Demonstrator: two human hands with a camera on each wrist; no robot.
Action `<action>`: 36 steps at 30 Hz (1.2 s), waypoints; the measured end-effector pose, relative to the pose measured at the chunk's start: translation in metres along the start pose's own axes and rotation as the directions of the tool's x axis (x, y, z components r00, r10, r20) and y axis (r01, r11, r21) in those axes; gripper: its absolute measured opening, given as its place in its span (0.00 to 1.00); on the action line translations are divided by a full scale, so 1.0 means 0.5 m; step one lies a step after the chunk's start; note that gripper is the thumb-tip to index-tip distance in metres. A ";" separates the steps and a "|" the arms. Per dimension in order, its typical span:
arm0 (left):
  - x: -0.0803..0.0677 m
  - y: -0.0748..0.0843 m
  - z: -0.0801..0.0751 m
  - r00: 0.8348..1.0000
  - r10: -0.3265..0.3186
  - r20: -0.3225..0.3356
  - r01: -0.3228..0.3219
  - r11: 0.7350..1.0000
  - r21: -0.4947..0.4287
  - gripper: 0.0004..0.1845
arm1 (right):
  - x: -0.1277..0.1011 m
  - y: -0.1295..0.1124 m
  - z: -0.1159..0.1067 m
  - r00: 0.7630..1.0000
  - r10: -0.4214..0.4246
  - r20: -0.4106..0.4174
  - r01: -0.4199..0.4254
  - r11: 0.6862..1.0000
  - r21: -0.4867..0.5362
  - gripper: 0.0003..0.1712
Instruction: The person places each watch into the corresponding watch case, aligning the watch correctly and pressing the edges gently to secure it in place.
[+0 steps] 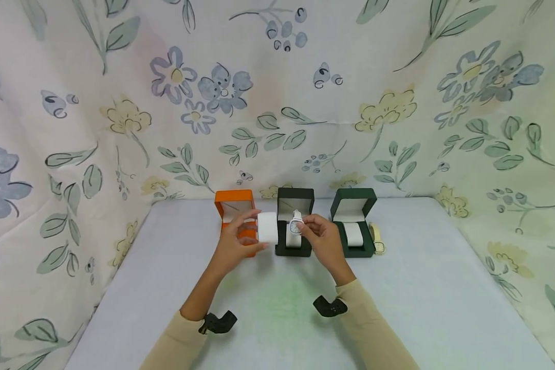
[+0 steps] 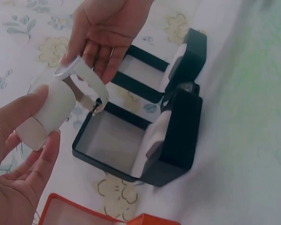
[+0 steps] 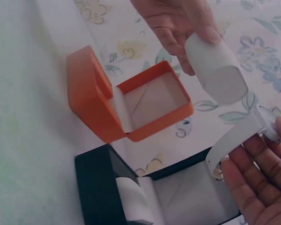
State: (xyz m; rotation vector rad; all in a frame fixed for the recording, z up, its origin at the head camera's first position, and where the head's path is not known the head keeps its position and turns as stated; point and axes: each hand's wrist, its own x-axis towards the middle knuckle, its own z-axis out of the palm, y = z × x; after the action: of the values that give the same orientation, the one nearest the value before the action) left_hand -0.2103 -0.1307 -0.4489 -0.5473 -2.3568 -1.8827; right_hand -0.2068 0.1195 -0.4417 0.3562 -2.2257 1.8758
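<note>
My left hand (image 1: 251, 231) grips a white watch cushion (image 1: 267, 227) just above the table, in front of the open orange box (image 1: 233, 204). My right hand (image 1: 311, 229) pinches a white watch (image 1: 297, 221) by its face, over the open black box (image 1: 295, 205). The watch's strap (image 2: 88, 79) hangs close beside the cushion (image 2: 49, 112). The orange box (image 3: 131, 105) holds nothing, while the black box (image 3: 98, 187) holds its own white cushion (image 3: 131, 199).
An open green box (image 1: 353, 204) with a white cushion (image 1: 353, 234) stands to the right of the black one. A cream watch (image 1: 377, 239) lies beside it. Flowered cloth (image 1: 277, 103) walls the grey table (image 1: 421, 288) on three sides.
</note>
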 end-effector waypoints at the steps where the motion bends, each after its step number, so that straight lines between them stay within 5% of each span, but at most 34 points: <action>1: 0.000 0.003 0.005 1.000 0.003 0.007 -0.003 1.000 -0.010 0.42 | 0.001 0.008 -0.001 1.000 0.001 -0.005 -0.001 1.000 0.011 0.09; 10: -0.006 0.019 0.031 1.000 0.001 0.022 0.000 0.999 -0.050 0.41 | -0.004 0.008 -0.007 0.998 -0.068 0.008 0.066 0.992 0.105 0.12; 22: -0.007 0.025 0.037 0.998 0.020 0.067 -0.017 0.999 -0.049 0.42 | -0.008 -0.010 -0.016 0.998 -0.046 0.040 0.044 0.998 0.053 0.09; 29: -0.003 0.024 0.041 0.997 0.009 0.076 -0.006 0.999 -0.032 0.43 | -0.023 -0.070 -0.008 0.994 -0.077 0.079 0.075 0.997 0.035 0.07; 36: -0.016 0.061 0.045 0.997 0.018 0.073 -0.015 0.999 -0.034 0.42 | -0.030 -0.079 0.000 0.991 -0.090 0.094 0.087 0.996 0.030 0.08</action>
State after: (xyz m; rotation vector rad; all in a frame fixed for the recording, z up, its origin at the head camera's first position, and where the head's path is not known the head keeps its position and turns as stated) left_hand -0.1894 -0.1055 -0.4282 -0.6474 -2.3608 -1.9311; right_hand -0.1803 0.1139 -0.4094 0.5508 -2.2081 1.8801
